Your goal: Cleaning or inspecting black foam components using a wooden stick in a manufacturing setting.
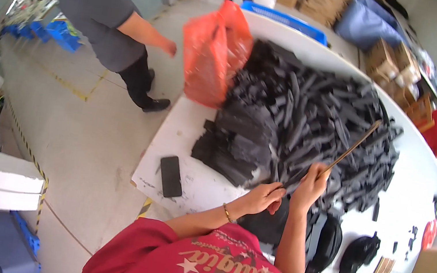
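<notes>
My right hand (pixel 310 188) is closed around a thin brown stick (pixel 353 147), which slants up and away over a large heap of black strips (pixel 323 108). Close beside it, my left hand (pixel 264 199) has its fingers pinched on a black strip (pixel 292 187); its far end is lost against the heap. Both hands are above the near edge of the heap. Flat, stacked black pieces (pixel 241 140) lie left of the hands. A dark cloth-like piece (pixel 261 225) is under my forearms at the table edge.
The white table (pixel 160 152) carries a black phone (pixel 171 176) at left, an orange-red plastic bag (pixel 215 57) at its far left corner and black pouches (pixel 359 256) at right. A person (pixel 105 17) walks on the left. A blue crate (pixel 285 22) and cartons (pixel 318 2) are beyond.
</notes>
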